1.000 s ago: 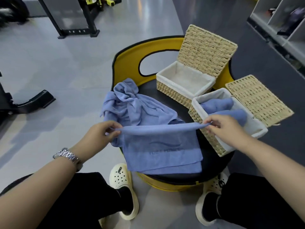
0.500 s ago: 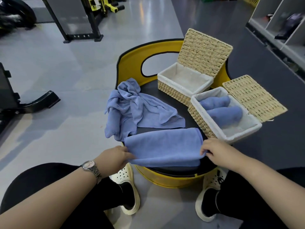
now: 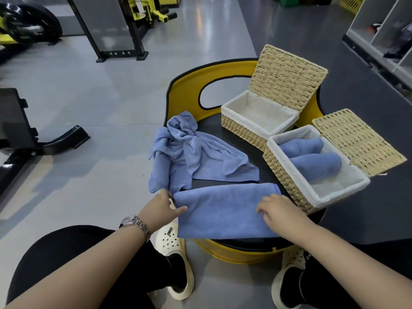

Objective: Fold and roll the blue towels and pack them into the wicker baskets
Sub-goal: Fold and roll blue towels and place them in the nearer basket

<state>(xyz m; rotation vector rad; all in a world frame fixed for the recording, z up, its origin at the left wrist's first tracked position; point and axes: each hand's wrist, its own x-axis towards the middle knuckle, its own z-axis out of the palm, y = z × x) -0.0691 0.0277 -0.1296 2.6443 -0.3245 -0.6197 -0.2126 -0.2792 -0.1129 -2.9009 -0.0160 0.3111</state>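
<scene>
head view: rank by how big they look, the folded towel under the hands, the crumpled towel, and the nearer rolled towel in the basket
1-2. folded towel and crumpled towel: look alike, and the folded one is nearer, so unranked.
3. rolled towel: clearly smallest.

Two open wicker baskets are crowding the right half of the round black worktop (image 3: 249,152): the far basket (image 3: 258,121) is sitting empty, while two rolled towels (image 3: 312,157) are filling the far end of the near basket (image 3: 316,192), leaving its near end free. A crumpled towel (image 3: 191,157) is blocking the left side, and a folded towel (image 3: 223,210) is covering the front edge.
</scene>
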